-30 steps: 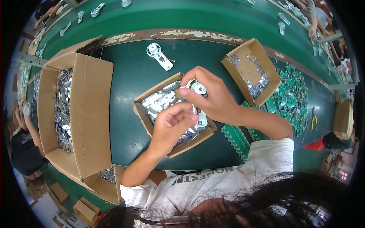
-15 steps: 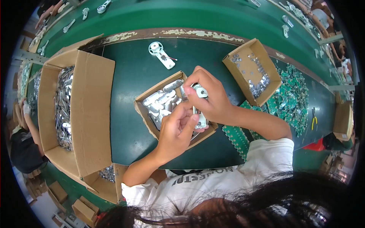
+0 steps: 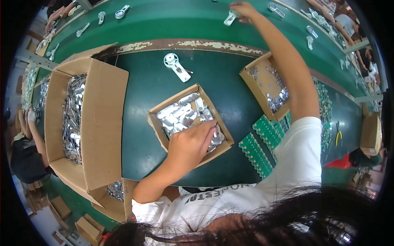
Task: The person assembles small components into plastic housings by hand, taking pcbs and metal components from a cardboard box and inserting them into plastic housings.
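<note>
My left hand (image 3: 191,141) reaches into a small cardboard box (image 3: 155,130) heaped with shiny silver metal plates (image 3: 178,112). Its fingers are pinched together at a silver plate (image 3: 216,135) on the box's right side; the hand partly covers it. My right arm stretches far forward over the green belt. There, my right hand (image 3: 244,11) has its fingers apart, right beside a white plastic fan part (image 3: 230,18). Whether the fingertips still touch that part is hard to make out. Another white fan part (image 3: 177,67), with a round ring and small wires, lies on the table behind the box.
A tall cardboard box (image 3: 104,123) of metal pieces stands at left. Right of centre, an open box (image 3: 256,84) holds small metal bits beside green circuit boards (image 3: 255,153). Yellow-handled pliers (image 3: 338,135) lie far right. A worn ledge (image 3: 193,44) separates table from belt (image 3: 172,24).
My right hand has left the box and swung far forward to the belt with the white fan part. My left hand let go of that part and lowered to the plates.
</note>
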Demonstrator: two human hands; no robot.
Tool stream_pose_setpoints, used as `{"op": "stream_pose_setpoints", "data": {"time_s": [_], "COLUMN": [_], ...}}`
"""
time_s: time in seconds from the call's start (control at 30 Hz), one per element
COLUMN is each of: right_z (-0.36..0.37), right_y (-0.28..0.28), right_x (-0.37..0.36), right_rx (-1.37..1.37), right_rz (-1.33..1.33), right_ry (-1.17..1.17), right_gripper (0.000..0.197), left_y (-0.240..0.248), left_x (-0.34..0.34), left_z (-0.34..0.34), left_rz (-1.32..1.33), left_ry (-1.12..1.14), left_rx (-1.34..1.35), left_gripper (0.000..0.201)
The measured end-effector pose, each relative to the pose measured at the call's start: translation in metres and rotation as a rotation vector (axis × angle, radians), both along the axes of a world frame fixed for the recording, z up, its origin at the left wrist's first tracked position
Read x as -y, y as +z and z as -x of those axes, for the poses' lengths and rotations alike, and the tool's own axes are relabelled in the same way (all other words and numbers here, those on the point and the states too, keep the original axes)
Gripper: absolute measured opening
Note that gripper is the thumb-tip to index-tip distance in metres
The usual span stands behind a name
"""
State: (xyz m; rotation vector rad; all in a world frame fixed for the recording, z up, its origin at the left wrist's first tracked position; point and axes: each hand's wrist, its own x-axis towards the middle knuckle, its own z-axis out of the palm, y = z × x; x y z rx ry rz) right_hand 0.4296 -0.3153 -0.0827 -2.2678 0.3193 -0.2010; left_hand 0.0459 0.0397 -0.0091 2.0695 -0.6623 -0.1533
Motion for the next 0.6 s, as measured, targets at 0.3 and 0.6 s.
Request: {"op": "stream_pose_setpoints", "data": {"time_s": [0.3,0.6], "right_z": [0.236,0.354], "right_y": [0.098,0.089], "right_x": [-0.108,-0.039], "right_rx": [0.767,-0.083], "right_rz": [0.658,0.345], "right_ry": [0.459,0.605], "right_gripper": [0.019,0.026], "left_y": [-0.009,-0.015], "left_x": [-0.011,-0.014], "left_z": [0.002,-0.006], "left_rz": [-0.372,-0.272], "left_ry": [0.188,0.124], "left_rx": [0.283,0.15], "left_gripper": [0.029,0.021]}}
